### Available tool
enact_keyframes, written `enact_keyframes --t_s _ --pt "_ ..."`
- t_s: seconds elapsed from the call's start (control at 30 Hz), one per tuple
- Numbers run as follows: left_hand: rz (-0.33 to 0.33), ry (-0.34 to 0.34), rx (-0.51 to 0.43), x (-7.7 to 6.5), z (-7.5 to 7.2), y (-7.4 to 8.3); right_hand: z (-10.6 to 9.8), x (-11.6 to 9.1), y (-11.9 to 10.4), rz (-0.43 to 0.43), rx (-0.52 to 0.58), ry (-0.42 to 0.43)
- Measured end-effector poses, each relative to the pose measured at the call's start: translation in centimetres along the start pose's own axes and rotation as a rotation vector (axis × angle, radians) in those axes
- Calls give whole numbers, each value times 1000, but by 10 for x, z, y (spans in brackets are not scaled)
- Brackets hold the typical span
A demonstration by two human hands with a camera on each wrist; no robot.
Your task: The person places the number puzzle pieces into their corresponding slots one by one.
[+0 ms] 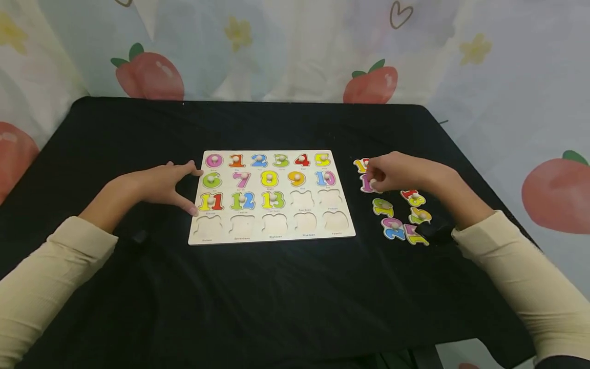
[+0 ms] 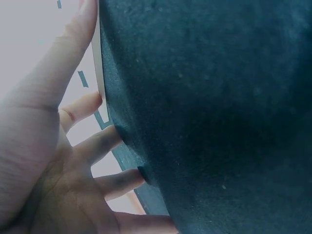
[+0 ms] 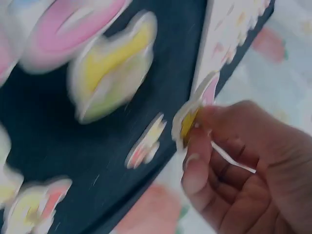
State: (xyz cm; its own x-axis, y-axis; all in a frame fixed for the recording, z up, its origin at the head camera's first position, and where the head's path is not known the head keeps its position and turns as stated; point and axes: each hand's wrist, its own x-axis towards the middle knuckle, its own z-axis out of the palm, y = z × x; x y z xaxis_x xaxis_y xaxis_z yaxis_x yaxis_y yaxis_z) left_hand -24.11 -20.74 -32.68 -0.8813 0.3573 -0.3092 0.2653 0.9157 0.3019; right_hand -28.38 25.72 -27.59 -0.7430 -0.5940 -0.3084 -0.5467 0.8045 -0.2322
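Note:
A pale wooden number puzzle board (image 1: 272, 238) lies on the black cloth, with knobbed pieces from 0 to 13 in its upper rows. Bare recesses show at the right of the third row and along the bottom. My left hand (image 1: 159, 184) rests at the board's left edge, thumb and fingers spread and touching it. To the right of the board, my right hand (image 1: 401, 171) pinches a pink-and-yellow number piece (image 3: 186, 126) between thumb and fingers. Its face is partly hidden by the fingertips. Just behind it lies another number piece (image 1: 361, 164).
Several loose number pieces lie right of the board, among them a green one (image 1: 383, 207), a pink-and-blue one (image 1: 393, 229) and a red-and-yellow one (image 1: 413, 198). A black cloth (image 1: 276, 302) covers the table. A fruit-patterned curtain (image 1: 286, 51) hangs behind.

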Motion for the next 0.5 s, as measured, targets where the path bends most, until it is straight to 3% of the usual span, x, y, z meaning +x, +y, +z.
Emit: enact_keyframes --t_s 0.17,0.27,0.4,0.5 --pt "-2 4 5 -4 -3 -3 15 30 -45 -138 9 -43" --pt "-2 8 1 -5 -3 -3 24 51 -68 -209 7 -18" --pt "-11 -7 -3 -5 1 -4 32 68 -82 -299 13 17" --pt "-18 -6 9 -5 1 -7 37 72 -83 -321 37 23"
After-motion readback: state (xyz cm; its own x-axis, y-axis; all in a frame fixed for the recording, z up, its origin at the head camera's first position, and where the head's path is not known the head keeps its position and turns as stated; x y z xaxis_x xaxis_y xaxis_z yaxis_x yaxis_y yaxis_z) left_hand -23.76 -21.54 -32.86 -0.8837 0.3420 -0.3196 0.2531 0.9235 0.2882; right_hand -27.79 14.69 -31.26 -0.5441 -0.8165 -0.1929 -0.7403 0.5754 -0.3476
